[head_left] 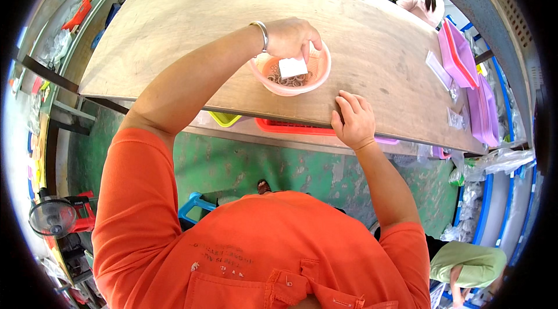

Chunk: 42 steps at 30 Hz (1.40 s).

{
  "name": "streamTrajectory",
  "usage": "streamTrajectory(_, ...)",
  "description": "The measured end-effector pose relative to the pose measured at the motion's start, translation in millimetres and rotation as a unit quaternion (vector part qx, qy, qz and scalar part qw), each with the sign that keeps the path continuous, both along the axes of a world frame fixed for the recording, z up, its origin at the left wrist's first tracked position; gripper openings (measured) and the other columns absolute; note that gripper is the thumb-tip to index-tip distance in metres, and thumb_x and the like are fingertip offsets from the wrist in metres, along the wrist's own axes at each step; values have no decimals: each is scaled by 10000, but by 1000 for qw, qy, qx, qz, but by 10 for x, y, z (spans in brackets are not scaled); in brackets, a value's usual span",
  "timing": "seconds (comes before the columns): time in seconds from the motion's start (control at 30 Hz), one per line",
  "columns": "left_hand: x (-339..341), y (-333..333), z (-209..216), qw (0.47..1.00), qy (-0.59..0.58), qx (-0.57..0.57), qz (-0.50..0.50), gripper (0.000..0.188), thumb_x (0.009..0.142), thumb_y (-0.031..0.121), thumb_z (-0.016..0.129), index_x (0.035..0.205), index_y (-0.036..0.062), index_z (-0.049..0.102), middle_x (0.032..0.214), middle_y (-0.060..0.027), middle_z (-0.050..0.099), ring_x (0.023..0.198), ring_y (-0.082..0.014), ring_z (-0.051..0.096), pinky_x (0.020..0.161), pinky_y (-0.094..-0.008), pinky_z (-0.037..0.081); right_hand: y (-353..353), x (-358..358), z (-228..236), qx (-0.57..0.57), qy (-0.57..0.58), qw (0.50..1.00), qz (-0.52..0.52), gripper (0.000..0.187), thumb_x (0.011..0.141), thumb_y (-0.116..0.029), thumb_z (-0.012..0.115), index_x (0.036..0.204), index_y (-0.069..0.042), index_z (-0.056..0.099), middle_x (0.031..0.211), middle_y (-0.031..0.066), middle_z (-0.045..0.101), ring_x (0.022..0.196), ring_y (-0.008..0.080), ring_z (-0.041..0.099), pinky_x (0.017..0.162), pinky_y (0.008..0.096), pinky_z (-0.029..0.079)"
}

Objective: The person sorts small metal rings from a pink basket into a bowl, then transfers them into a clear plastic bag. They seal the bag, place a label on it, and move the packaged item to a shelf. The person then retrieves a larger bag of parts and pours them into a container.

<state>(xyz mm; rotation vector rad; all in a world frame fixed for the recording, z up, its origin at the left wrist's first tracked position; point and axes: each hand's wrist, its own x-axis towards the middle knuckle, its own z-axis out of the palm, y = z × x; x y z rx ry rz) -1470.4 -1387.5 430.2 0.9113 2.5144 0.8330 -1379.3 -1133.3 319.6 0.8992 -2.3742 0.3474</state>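
My left hand (292, 37), with a silver bangle on its wrist, reaches over a pink plastic basket (323, 71) on the wooden table. Its fingers pinch a small white card (292, 67) at the upper edge. Below the card, many small brownish rings (288, 81) lie in the basket; their exact kind is too small to tell. The card and hand hide part of the basket's inside. My right hand (354, 120) rests on the table's near edge, right of the basket, fingers apart and holding nothing.
The wooden table (192, 13) spans the view. Purple and red trays (456, 56) stack at its right end, beside plastic bags. Below sit a red tray (290, 128) and a blue stool (195, 204). A fan (53, 217) stands left; other people are far right and lower right.
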Motion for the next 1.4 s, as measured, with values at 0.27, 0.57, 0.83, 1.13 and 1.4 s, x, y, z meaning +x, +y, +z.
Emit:
streamTrajectory(0.27,24,24,-27,1000,8,16,-3,376,729,-40,620,1099,0,570,801,-91,679,779,-170,643,757,-297,493,7,-6,4,0,2,1000,1,285,710,-177,619,962,-47,601,1067,101,585,941,268,548,793,374,446)
streamTrajectory(0.57,183,-249,-346,935,320,23,154,417,699,138,692,1071,-10,575,1184,-231,507,1067,-296,518,926,-362,407,25,-23,-3,-2,-4,1000,9,292,703,-178,623,962,-46,598,1066,97,582,941,268,546,792,380,442)
streamTrajectory(0.83,745,-530,-484,867,-236,188,397,323,788,120,533,1055,-62,524,911,-153,611,776,-249,640,621,-319,541,55,-33,-5,-7,0,1000,18,298,711,-207,619,964,-52,599,1066,94,581,947,265,542,789,383,434)
streamTrajectory(1.13,1362,470,-357,804,-105,406,422,254,808,39,461,1023,-78,530,836,-93,615,686,-122,589,575,-276,509,224,-50,-61,-186,-154,965,101,285,794,-194,589,1033,-39,572,1079,137,566,1018,292,521,841,402,412)
streamTrajectory(1.4,1389,1139,-213,846,29,331,416,305,788,84,504,1053,-65,530,753,-146,615,684,-185,598,618,-318,479,823,179,456,-601,-464,605,239,658,926,-538,289,1357,-41,313,1381,96,370,1289,210,323,1055,373,254)
